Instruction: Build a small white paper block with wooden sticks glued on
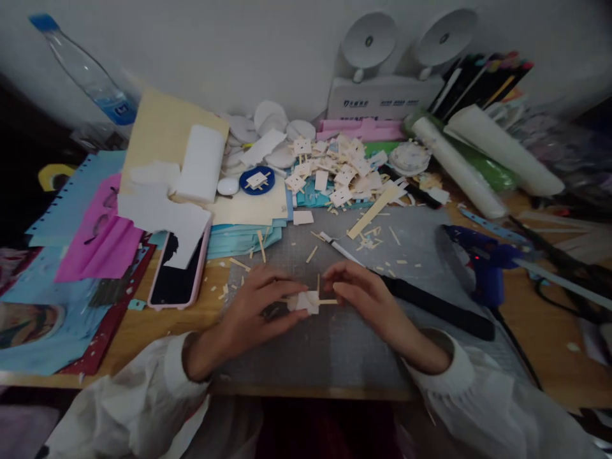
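A small white paper square [306, 302] with thin wooden sticks jutting from it is between the thumb and fingers of my left hand [262, 303], just above the grey mat [306, 357]. One pale stick [328, 301] points right from the square and another stands up at its upper edge. My right hand [366, 293] is loosely bent beside the right stick's end, its fingers a little apart; no held thing shows in it. Stick offcuts [312, 254] and a white pen-like tool [342, 247] lie beyond my hands.
Many finished-looking white squares with sticks [342, 169] are heaped at the back. A blue glue gun [482, 261] with a cord stands right, near a long black object [440, 306]. On the left are a phone [176, 280], papers [95, 242] and a bottle [86, 70].
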Demonstrator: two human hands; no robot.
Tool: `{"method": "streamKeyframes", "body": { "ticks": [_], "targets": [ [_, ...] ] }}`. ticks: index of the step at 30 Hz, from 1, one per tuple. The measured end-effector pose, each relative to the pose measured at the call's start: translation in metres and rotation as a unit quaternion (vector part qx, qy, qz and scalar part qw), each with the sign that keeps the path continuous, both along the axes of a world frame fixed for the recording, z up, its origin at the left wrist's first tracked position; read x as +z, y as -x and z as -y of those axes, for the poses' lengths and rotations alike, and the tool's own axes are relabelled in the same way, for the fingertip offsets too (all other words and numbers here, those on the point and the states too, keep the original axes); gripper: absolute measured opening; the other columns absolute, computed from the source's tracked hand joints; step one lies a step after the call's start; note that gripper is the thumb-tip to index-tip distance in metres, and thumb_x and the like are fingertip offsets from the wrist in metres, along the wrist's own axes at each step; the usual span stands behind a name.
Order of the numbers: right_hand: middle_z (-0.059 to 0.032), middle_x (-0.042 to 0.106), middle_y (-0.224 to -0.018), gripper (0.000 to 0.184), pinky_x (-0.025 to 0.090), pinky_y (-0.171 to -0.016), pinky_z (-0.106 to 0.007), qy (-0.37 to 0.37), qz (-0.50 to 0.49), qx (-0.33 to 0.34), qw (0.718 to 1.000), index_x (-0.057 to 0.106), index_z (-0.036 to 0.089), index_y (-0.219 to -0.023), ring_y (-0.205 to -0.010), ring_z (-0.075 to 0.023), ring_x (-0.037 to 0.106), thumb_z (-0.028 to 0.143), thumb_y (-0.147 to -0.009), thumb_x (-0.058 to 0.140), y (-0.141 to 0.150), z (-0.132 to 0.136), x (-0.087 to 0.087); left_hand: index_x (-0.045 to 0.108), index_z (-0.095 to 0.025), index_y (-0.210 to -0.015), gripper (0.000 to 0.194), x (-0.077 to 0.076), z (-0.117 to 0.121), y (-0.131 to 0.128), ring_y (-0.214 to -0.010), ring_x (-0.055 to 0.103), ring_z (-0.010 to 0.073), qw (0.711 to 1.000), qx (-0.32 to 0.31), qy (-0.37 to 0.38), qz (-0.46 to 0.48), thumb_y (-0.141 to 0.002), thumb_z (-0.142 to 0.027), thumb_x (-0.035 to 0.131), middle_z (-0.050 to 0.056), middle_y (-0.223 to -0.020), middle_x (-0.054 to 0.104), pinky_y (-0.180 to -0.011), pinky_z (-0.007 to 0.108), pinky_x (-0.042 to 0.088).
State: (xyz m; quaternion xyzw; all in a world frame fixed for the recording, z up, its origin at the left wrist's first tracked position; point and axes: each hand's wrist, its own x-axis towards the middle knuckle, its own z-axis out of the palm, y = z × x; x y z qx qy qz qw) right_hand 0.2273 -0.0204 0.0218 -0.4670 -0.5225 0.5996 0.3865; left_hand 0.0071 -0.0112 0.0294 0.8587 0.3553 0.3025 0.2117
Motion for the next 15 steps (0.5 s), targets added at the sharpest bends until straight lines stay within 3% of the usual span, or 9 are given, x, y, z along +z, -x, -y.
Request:
{"method": "streamKeyframes", "body": {
  "ticks": [6, 15],
  "targets": [
    [0.0036, 0.055, -0.068, 0.018, 0.037, -0.052, -0.022, -0.019, -0.072, -0.126, 0.989, 0.058, 0.019, -0.080, -0.055, -0.0076, 0.046, 0.036, -0.082, 0.064, -0.007, -0.009, -0.002, 0.066, -0.021, -0.107, 0.024, -0.006, 0.005, 0.000, -0.087, 0.062, 0.0185, 0.998, -0.008, -0.017, -0.052, -0.086, -0.033, 0.065, 0.005, -0.094, 0.068, -0.079, 0.034, 0.047],
    [0.0056, 0.046, -0.063, 0.025, 0.032, -0.048, -0.022, -0.047, -0.139, -0.185, 0.972, 0.053, 0.020, -0.075, -0.052, -0.0069, 0.039, 0.042, -0.081, 0.064, -0.015, -0.017, 0.006, 0.066, -0.022, -0.109, 0.025, -0.012, 0.005, -0.004, -0.094, 0.060, 0.0201, 0.991, 0.001, -0.013, -0.134, -0.088, -0.035, 0.063, 0.005, -0.102, 0.068, -0.086, 0.038, 0.043]
  ]
}}
